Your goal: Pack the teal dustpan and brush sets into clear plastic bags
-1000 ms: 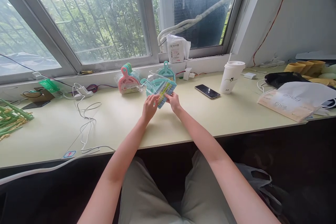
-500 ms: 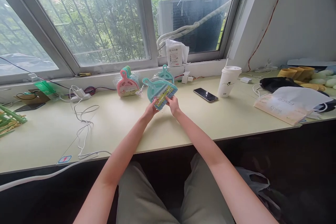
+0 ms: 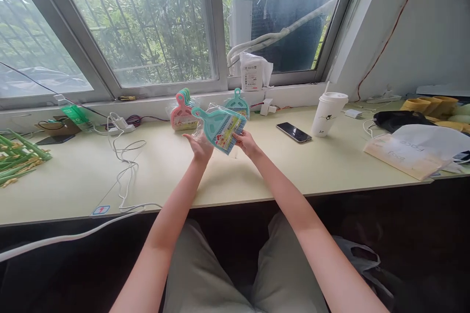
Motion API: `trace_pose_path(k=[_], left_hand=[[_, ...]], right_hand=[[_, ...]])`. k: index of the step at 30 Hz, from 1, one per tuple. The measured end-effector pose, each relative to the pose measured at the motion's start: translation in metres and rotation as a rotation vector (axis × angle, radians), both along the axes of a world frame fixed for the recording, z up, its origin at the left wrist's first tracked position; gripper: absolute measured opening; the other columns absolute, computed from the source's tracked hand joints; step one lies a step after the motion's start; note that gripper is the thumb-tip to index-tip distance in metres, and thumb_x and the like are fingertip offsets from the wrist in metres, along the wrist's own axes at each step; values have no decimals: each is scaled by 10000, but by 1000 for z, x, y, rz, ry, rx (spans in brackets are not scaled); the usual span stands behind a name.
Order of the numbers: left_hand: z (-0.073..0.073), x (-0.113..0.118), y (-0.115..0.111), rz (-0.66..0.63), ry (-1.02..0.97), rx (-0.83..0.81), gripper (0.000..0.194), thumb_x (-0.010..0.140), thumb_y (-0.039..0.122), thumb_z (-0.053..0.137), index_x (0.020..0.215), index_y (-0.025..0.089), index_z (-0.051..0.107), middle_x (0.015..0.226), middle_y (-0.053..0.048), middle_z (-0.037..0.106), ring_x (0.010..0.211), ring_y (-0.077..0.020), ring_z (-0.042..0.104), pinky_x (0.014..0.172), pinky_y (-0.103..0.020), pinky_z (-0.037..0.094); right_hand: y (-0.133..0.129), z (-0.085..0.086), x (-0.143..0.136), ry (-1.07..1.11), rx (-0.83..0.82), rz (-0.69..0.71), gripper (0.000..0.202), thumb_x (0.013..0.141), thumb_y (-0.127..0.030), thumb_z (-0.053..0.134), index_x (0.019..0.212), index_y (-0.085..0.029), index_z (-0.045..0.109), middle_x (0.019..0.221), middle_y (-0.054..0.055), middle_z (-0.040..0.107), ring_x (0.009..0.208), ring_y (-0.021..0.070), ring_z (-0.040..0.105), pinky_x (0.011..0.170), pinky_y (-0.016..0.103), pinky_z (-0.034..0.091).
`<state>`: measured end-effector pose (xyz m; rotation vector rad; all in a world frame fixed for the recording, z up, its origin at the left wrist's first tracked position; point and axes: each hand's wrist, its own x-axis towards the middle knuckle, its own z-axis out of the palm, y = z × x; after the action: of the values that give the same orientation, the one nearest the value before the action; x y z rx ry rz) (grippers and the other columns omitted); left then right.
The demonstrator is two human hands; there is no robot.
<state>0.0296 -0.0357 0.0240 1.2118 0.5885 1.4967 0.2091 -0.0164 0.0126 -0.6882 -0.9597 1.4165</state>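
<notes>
A teal dustpan-and-brush set [image 3: 220, 127] in clear wrap is held above the table, its handle tilted up to the left. My right hand [image 3: 246, 144] grips its lower right edge with thumb and fingers. Just left of and below the set, my left hand [image 3: 200, 145] is open, thumb spread out to the left, close behind the loose wrap. Behind it stand a pink set [image 3: 182, 116] with several others stacked at its back, and another teal set [image 3: 238, 102] near the window ledge.
A phone [image 3: 293, 132] and a white cup [image 3: 326, 115] with a straw stand to the right, a tissue pack [image 3: 402, 154] beyond them. White cables [image 3: 128, 176] trail across the left of the table [image 3: 157, 176]. Green stalks [image 3: 22, 156] lie at the far left.
My left hand has let go of the set's lower edge, opened and moved left. My right hand still holds the set. The view has shifted slightly to the left.
</notes>
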Motion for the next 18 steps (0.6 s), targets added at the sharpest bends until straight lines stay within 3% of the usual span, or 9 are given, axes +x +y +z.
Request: trace_pose_path(k=[4,7,12,15,18], left_hand=[[17,-18,-5,67,31,37,834,863,781,298,1460,215,440,1415,-140,545,1372,-291,448,1038,-459,450],[22,-22,-3,50,51,32,770,872,750,345,1420,227,485,1387,-136,564,1352,-283,465,1028,-455,455],[7,-7,-1,-115,82,-113,790,879,760,268,1332,186,567,1276,-154,636,1267,-358,514,963,-563,457],[-6,1,3,-187,76,-172,781,901,726,216,1375,188,527,1327,-151,609,1245,-352,540,936,-575,472],[-15,3,8,-171,100,-167,704,974,566,76,1414,187,474,1434,-134,537,1223,-316,568,915,-542,491]], right_hand=[[-6,2,-3,37,15,16,266,718,-221,830,922,-169,667,1014,80,757,970,240,713,931,433,584],[-9,3,1,4,39,85,273,716,-236,830,936,-173,681,1010,76,760,957,232,712,899,400,591],[-17,5,-1,-137,106,318,351,684,-271,851,986,-177,700,1010,73,761,923,233,714,829,384,609],[-19,7,-3,-182,152,340,390,680,-306,857,1014,-181,700,1028,73,759,932,238,711,816,388,612],[-19,8,-5,-171,172,323,403,681,-325,856,1024,-178,701,1029,76,757,951,247,709,822,392,612]])
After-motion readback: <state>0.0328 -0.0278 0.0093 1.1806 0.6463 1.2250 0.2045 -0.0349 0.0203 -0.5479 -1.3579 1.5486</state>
